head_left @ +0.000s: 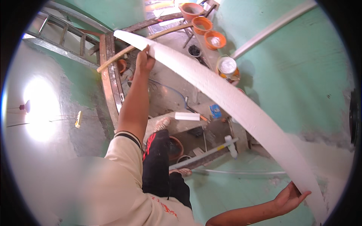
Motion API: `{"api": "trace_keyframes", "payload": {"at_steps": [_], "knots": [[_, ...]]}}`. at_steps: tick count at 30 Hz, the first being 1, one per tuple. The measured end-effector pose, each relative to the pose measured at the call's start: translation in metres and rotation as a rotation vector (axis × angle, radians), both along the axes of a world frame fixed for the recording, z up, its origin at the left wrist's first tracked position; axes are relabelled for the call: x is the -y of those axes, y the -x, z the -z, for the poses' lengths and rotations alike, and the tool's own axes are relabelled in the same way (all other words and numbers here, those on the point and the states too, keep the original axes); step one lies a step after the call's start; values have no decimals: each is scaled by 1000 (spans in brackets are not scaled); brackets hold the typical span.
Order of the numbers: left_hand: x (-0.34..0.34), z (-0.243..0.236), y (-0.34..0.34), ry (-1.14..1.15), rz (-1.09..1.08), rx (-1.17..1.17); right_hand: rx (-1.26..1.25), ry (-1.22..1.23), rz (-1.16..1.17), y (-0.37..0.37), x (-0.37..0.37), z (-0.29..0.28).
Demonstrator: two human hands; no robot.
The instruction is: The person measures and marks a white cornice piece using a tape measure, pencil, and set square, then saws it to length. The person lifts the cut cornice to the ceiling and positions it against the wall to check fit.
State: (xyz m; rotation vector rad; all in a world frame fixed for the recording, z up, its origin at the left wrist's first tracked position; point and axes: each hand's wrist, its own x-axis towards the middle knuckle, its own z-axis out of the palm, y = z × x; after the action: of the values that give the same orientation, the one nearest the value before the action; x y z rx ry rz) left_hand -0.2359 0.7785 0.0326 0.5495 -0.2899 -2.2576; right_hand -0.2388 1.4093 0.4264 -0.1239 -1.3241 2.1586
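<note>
A long white strip of moulding [230, 96], bowed by the lens, stretches from the upper left to the lower right. Near its far end, my left hand [145, 61] grips the lower edge with the arm stretched out. My right hand [290, 199] holds the same edge close to the other end, thumb showing and the remaining fingers partly hidden. Between the two hands the strip hangs in the air, above the floor and the planks.
Orange tubs [202, 25] and a white bucket [227, 65] stand along a plank at the right wall. A ladder [64, 34] and wooden beams [109, 67] are at upper left. My feet stand on a raised board [151, 124]; a short white piece [187, 116] lies nearby.
</note>
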Motion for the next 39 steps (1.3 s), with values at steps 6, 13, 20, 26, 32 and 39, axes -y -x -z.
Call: {"api": "trace_keyframes", "payload": {"at_steps": [6,13,20,26,32,39], "knots": [[33,95,-10,-64,78,159,300,202,12,44,-7,194],[83,223,-18,-64,27,483,629,373,85,17,-15,433],[115,359,-17,-128,82,626,935,318,203,-41,-6,634],[135,449,-29,-51,123,716,1004,485,184,-77,9,757],[139,513,-24,15,203,708,1035,503,155,-118,-4,847],[163,569,-18,63,422,833,1014,735,123,-136,-17,908]]}}
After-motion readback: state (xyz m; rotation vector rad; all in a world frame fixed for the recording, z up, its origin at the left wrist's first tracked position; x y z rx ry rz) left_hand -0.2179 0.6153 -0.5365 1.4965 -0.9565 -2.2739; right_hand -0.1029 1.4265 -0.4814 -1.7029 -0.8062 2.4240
